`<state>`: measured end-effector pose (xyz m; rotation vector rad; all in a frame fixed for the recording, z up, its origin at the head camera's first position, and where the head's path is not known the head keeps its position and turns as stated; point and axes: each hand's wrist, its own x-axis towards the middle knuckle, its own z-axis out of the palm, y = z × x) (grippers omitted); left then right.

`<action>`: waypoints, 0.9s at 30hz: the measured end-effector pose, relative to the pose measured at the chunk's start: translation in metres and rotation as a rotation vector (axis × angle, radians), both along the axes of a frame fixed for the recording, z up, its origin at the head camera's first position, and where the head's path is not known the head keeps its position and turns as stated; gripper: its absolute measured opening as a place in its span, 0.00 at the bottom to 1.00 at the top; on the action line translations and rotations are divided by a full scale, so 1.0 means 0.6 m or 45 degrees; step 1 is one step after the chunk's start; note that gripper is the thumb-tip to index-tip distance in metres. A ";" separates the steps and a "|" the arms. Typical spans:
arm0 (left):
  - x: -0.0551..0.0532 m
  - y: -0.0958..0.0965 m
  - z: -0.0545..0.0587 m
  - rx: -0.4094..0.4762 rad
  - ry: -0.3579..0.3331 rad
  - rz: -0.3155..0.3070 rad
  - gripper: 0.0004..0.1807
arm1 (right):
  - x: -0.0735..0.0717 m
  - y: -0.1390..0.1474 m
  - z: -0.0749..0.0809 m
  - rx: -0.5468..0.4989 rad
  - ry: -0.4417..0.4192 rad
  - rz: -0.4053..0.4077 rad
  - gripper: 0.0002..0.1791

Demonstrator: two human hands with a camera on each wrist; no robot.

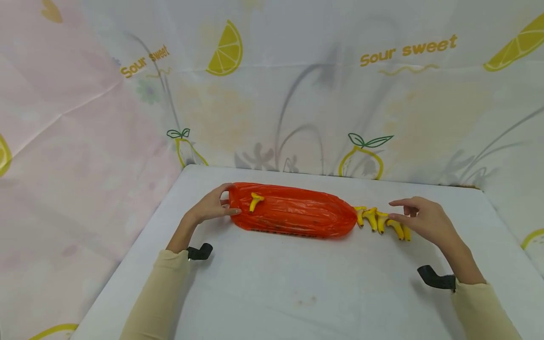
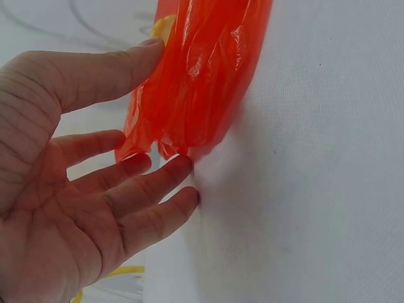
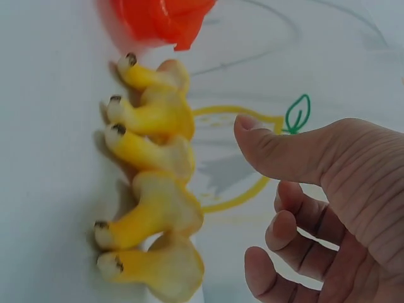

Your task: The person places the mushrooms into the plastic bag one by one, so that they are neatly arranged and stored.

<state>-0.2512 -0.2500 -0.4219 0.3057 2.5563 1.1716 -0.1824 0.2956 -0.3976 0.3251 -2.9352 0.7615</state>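
Note:
A red plastic bag (image 1: 293, 210) lies stretched lengthwise on the table. My left hand (image 1: 212, 205) is at its left end, fingers spread and fingertips right at the bag's edge; in the left wrist view the thumb (image 2: 120, 72) reaches along the bag's side. One small yellow toy banana (image 1: 256, 202) rests on top of the bag near that hand. Beyond the bag's right end, several more toy bananas (image 3: 161, 151) stand in a row, dark-tipped. Beside them hovers my right hand (image 1: 425, 219), fingers loosely bent, with nothing between thumb and fingers.
A white cloth covers the table (image 1: 289, 288). Behind it and at the left hang printed cloth sheets (image 1: 276, 94) with lemon drawings. Black wrist-mounted pieces (image 1: 435, 277) stick out near both sleeves.

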 end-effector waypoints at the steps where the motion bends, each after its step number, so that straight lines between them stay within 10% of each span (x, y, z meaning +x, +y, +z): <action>1: 0.000 0.000 0.000 0.001 0.000 0.000 0.48 | 0.001 0.004 -0.001 0.005 -0.001 -0.005 0.22; 27: -0.005 -0.006 -0.007 -0.007 0.009 -0.008 0.48 | 0.015 0.064 -0.030 0.080 -0.113 -0.062 0.21</action>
